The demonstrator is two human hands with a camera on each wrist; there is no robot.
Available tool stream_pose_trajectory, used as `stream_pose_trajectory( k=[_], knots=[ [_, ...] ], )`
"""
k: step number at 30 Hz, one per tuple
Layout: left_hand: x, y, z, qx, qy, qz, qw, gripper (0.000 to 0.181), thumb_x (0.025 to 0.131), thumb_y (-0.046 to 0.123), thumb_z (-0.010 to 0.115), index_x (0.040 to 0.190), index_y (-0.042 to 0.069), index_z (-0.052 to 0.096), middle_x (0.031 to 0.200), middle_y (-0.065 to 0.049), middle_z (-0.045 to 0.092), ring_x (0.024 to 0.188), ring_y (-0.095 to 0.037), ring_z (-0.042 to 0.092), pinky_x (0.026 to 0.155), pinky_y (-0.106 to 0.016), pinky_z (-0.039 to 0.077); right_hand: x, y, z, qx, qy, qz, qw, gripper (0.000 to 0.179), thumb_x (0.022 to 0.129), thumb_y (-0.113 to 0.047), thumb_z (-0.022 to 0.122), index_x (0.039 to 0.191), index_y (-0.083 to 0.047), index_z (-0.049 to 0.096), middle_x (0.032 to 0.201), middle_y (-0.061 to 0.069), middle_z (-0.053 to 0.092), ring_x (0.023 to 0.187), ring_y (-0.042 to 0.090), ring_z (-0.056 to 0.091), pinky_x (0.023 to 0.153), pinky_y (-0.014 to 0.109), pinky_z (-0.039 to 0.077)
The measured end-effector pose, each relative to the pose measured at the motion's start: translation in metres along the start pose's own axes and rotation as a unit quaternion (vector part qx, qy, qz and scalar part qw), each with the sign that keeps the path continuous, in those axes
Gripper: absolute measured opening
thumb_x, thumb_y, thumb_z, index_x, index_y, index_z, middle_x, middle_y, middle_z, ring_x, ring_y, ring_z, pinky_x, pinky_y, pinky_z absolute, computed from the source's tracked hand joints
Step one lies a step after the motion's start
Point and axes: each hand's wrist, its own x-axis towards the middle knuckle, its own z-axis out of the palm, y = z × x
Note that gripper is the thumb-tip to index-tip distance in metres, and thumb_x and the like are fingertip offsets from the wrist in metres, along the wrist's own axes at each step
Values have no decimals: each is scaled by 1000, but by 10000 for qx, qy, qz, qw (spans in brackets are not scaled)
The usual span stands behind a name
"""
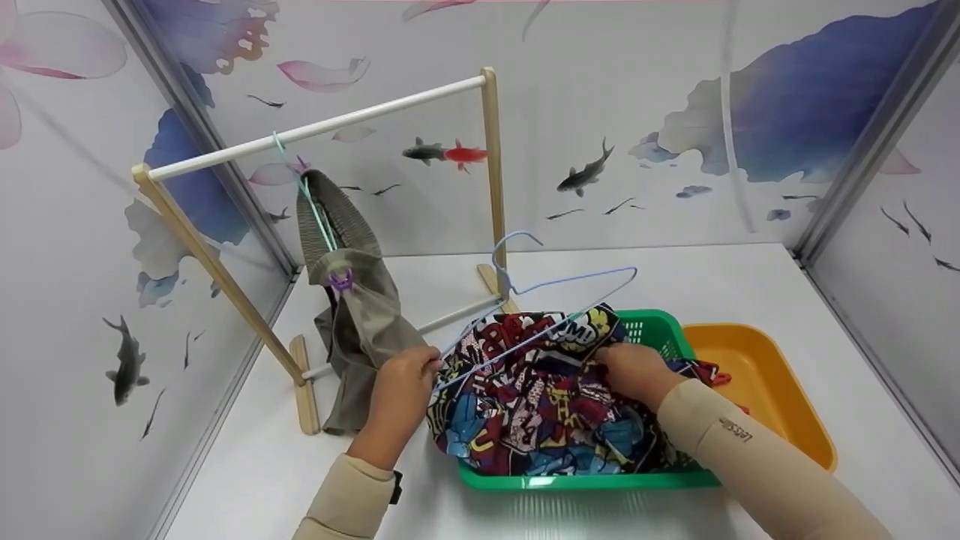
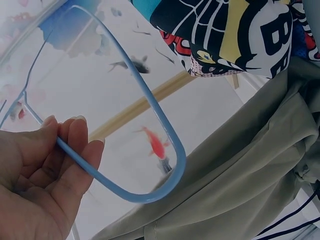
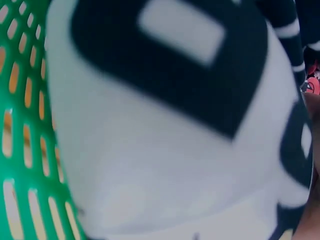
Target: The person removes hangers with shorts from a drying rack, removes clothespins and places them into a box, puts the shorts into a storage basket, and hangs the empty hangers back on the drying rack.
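Note:
My left hand (image 1: 405,386) pinches a light blue hanger (image 2: 167,135) by one end of its frame, between thumb and fingers. The hanger's hook points up, and its lower bar crosses over a colourful comic-print garment (image 1: 555,405). That garment lies bunched in a green basket (image 1: 589,482) and spills over its left side. My right hand (image 1: 634,371) grips the upper right part of the garment, its fingertips hidden in the cloth. In the right wrist view, the printed cloth (image 3: 150,165) fills most of the picture beside the basket's slotted wall, with little of the hand showing.
On the left stands a wooden rack (image 1: 491,165) with a white rail (image 1: 375,111). From it an olive-grey garment (image 1: 367,315) hangs on a mint hanger (image 1: 279,142), with a purple clip (image 1: 340,280). An orange tray (image 1: 780,375) sits right of the basket, with red clips (image 1: 721,378) nearby.

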Motion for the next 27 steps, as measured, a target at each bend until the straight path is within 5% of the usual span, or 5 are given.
stream_pose_trajectory(
  k=[16, 27],
  knots=[
    [-5, 0, -1, -163, -83, -149, 9997, 6, 86, 7, 70, 86, 1, 71, 83, -10, 70, 76, -26, 67, 66, -38, 55, -26, 17, -23, 603, 461, 191, 9969, 20, 91, -7, 64, 111, -4, 68, 105, 14, 70, 98, 34, 64, 90, 52, 50],
    [-6, 2, -4, -423, -313, -656, 9965, 10, 88, 10, 69, 91, 1, 72, 90, -10, 71, 82, -27, 67, 72, -40, 55, -51, 24, -46, 1052, 632, 405, 9916, 34, 92, -4, 63, 125, 0, 61, 119, 20, 64, 105, 39, 62, 91, 55, 49]
  ],
)
